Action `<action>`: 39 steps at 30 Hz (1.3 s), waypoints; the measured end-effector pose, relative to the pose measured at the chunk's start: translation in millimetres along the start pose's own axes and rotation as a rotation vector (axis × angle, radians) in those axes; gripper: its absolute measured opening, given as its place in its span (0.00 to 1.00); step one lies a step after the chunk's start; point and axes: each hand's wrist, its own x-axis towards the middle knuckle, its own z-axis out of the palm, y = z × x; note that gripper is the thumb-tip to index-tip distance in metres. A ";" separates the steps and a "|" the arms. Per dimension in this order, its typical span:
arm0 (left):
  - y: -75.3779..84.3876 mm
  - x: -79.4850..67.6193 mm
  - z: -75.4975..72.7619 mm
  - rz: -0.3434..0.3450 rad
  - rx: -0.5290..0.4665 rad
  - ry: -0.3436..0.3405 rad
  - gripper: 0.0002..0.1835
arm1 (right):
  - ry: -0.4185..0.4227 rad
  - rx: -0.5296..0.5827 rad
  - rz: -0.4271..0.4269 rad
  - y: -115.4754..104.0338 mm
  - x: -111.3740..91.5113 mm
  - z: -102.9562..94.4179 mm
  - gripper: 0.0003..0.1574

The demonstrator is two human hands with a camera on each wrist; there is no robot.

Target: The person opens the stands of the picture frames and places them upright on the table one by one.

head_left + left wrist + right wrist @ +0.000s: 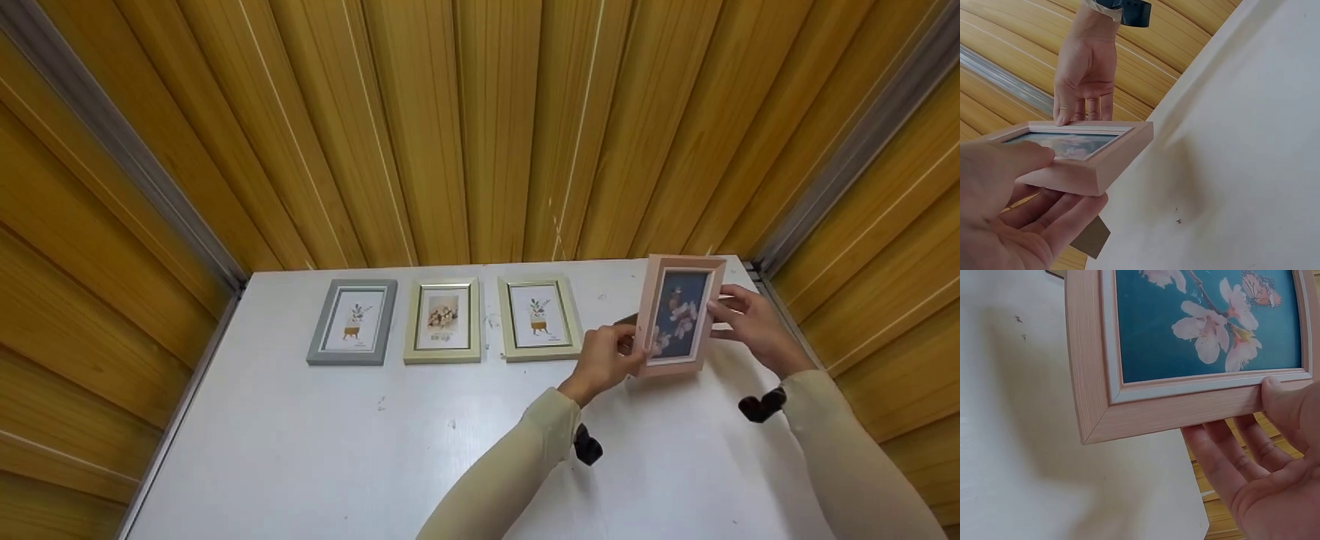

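A pink picture frame (716, 300) with a blossom print is held upright, tilted, above the right side of the white table. My left hand (609, 355) grips its left edge, thumb on the front and fingers behind, as the left wrist view shows with the frame's corner (1123, 157). On the opposite edge my right hand (757, 330) pinches it, thumb (1275, 396) on the front border and fingers underneath. A brown stand flap (1092, 236) juts out behind the frame. In the right wrist view, pink flowers and a butterfly show on the blue print (1157, 337).
Left of the hands, a grey picture frame (316, 330) and two pale yellow frames, one in the middle (411, 322) and one nearer (510, 322), lie in a row on the white table (315, 450). Yellow wood-panel walls (495, 135) close in the back and sides.
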 end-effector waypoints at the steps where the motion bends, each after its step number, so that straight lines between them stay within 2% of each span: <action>1: -0.4 0.5 1.5 0.001 0.019 0.020 0.13 | 0.011 0.000 -0.001 -1.0 -0.7 0.2 0.37; 6: -5.3 1.4 10.6 -0.029 0.088 0.156 0.15 | 0.065 0.007 0.002 -2.3 -0.2 4.4 0.35; 10: -10.5 -0.8 17.2 -0.023 0.090 0.195 0.20 | 0.109 -0.004 0.005 -1.3 2.3 9.1 0.33; 15: -13.9 -3.2 22.6 -0.007 0.097 0.141 0.32 | 0.164 -0.016 -0.022 2.5 5.2 11.5 0.31; 24: -15.7 -2.7 25.8 -0.157 0.029 0.024 0.44 | 0.195 0.016 -0.043 10.3 11.2 15.5 0.28; 30: -21.6 -1.1 24.8 -0.192 -0.042 -0.028 0.47 | 0.212 0.030 -0.038 13.2 16.4 21.0 0.27; 39: -31.1 0.8 23.3 -0.216 -0.071 -0.058 0.49 | 0.214 0.001 0.020 16.1 19.5 27.5 0.30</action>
